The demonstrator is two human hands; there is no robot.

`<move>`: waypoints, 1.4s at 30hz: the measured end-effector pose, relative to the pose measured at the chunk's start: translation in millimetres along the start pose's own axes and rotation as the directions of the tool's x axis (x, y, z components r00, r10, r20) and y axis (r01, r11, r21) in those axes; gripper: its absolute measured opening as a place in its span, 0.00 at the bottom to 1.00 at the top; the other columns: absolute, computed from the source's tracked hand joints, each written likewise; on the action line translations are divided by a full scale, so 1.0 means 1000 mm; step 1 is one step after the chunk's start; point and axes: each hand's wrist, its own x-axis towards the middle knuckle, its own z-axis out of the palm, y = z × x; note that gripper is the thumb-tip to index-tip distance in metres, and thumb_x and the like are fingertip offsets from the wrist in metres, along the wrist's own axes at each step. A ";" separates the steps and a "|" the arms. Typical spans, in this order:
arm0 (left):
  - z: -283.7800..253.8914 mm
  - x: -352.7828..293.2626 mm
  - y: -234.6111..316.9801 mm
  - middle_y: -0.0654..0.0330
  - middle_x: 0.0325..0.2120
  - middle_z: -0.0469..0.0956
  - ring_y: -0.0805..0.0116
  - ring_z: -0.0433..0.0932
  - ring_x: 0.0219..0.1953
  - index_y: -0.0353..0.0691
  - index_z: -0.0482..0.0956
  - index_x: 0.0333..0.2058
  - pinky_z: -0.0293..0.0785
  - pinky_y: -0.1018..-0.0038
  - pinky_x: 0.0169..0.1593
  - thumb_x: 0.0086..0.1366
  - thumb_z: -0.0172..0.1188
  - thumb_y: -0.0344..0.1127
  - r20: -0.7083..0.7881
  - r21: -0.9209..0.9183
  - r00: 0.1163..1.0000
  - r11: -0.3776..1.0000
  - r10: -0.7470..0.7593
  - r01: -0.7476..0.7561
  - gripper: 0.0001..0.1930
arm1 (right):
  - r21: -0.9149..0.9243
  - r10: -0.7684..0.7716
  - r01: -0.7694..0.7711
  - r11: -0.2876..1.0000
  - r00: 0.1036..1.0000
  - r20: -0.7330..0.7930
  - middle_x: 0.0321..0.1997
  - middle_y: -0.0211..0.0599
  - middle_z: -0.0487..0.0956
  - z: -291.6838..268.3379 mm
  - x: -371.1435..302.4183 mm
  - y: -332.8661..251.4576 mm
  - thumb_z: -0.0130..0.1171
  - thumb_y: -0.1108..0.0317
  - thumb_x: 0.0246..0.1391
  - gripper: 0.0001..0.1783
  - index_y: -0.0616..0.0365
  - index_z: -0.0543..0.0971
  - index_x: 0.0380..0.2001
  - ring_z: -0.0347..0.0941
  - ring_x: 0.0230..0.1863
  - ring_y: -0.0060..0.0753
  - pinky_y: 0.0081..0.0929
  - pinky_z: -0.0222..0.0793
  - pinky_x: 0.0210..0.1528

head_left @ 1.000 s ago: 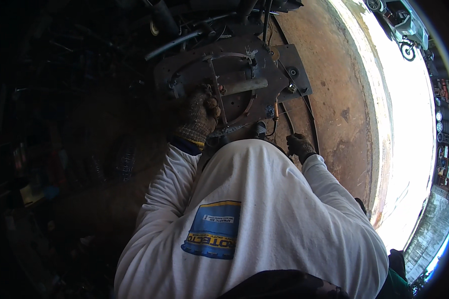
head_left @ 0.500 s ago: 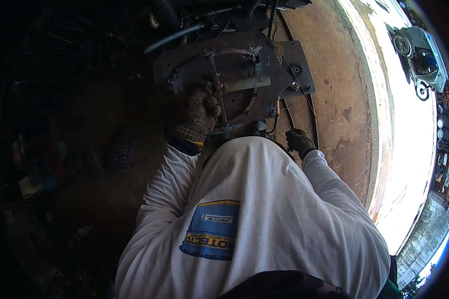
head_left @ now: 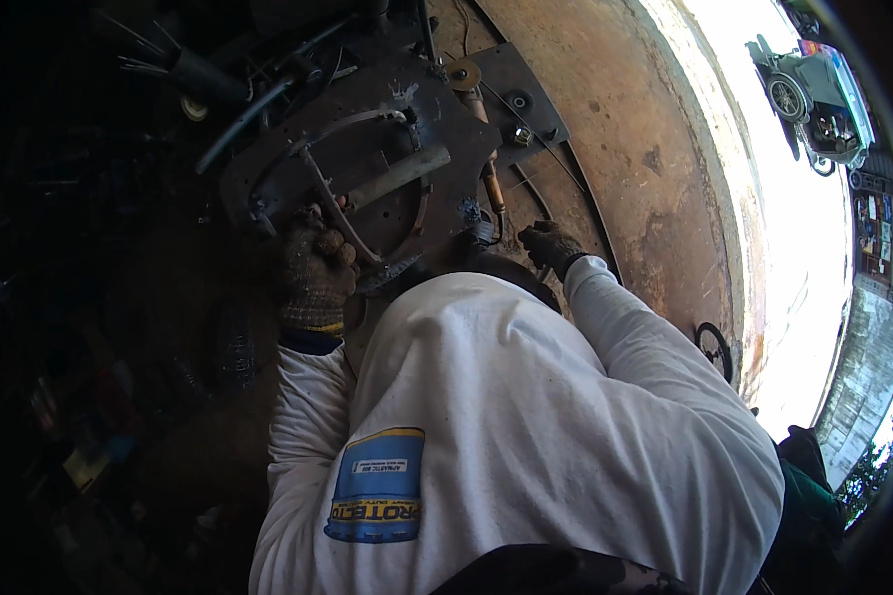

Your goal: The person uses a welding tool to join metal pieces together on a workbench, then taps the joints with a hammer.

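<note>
In a dark knitted glove, my left hand (head_left: 318, 266) is closed at the near left edge of a dark metal plate (head_left: 258, 164). What its fingers grip, if anything, is hidden in shadow. On the plate are a curved metal ring frame (head_left: 318, 178) with a crossbar and a grey metal tube (head_left: 399, 177), whose lower end is close to that hand. My right hand (head_left: 551, 245), also gloved, is closed low over the floor, right of the plate. A thin dark strip (head_left: 533, 190) runs down towards its fingers; whether they hold it I cannot tell.
A tan disc (head_left: 461, 74) and a copper-coloured cylinder (head_left: 492, 186) sit at the plate's right side. Beyond them lies a flat dark plate (head_left: 541, 117) with a nut on it. A long dark bar (head_left: 590, 203) crosses the brown floor (head_left: 625, 119). A vehicle with spoked wheels (head_left: 814, 104) stands far right.
The whole view has shifted and turned, so plate, tube and both hands appear farther left. My left hand stays by the plate's edge. My right hand remains closed near the strip, its wrist slightly turned.
</note>
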 end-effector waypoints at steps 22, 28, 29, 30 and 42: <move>-0.017 -0.005 0.004 0.73 0.13 0.61 0.76 0.59 0.17 0.35 0.76 0.44 0.55 0.78 0.18 0.69 0.45 0.49 -0.002 -0.037 0.986 0.986 -0.165 0.165 0.22 | 0.188 -0.195 0.260 0.947 0.932 -0.307 0.42 0.40 0.80 0.011 0.100 -0.108 0.56 0.58 0.56 0.19 0.60 0.77 0.46 0.76 0.43 0.35 0.29 0.68 0.46; -0.014 -0.003 0.003 0.73 0.13 0.60 0.76 0.56 0.14 0.36 0.75 0.45 0.52 0.78 0.17 0.69 0.45 0.48 0.038 -0.025 0.982 0.982 -0.184 0.185 0.21 | 0.137 -0.762 0.816 0.561 0.574 -0.299 0.41 0.42 0.80 -0.008 0.057 -0.282 0.61 0.59 0.53 0.21 0.64 0.73 0.42 0.76 0.45 0.36 0.28 0.67 0.50; -0.020 -0.001 0.001 0.73 0.14 0.62 0.76 0.56 0.13 0.37 0.75 0.45 0.52 0.78 0.17 0.70 0.45 0.47 0.024 -0.021 0.989 0.989 -0.145 0.145 0.20 | 0.153 -0.821 0.849 0.505 0.528 -0.218 0.42 0.42 0.79 -0.007 0.037 -0.320 0.61 0.59 0.52 0.22 0.65 0.72 0.44 0.75 0.46 0.36 0.28 0.67 0.51; -0.026 0.004 -0.001 0.72 0.14 0.64 0.76 0.56 0.13 0.37 0.75 0.45 0.52 0.78 0.16 0.70 0.44 0.46 0.014 -0.014 0.994 0.994 -0.112 0.113 0.19 | 0.169 -0.869 0.877 0.450 0.473 -0.143 0.44 0.43 0.79 -0.005 0.016 -0.355 0.61 0.58 0.52 0.24 0.65 0.72 0.45 0.74 0.48 0.36 0.29 0.66 0.51; 0.024 -0.006 0.002 0.64 0.22 0.75 0.74 0.67 0.16 0.39 0.75 0.40 0.66 0.77 0.18 0.65 0.50 0.38 -0.056 0.080 0.997 0.996 0.047 -0.042 0.11 | 0.195 -0.910 0.889 0.414 0.405 0.085 0.35 0.31 0.78 0.022 -0.034 -0.466 0.57 0.64 0.52 0.17 0.58 0.77 0.44 0.74 0.33 0.26 0.25 0.69 0.32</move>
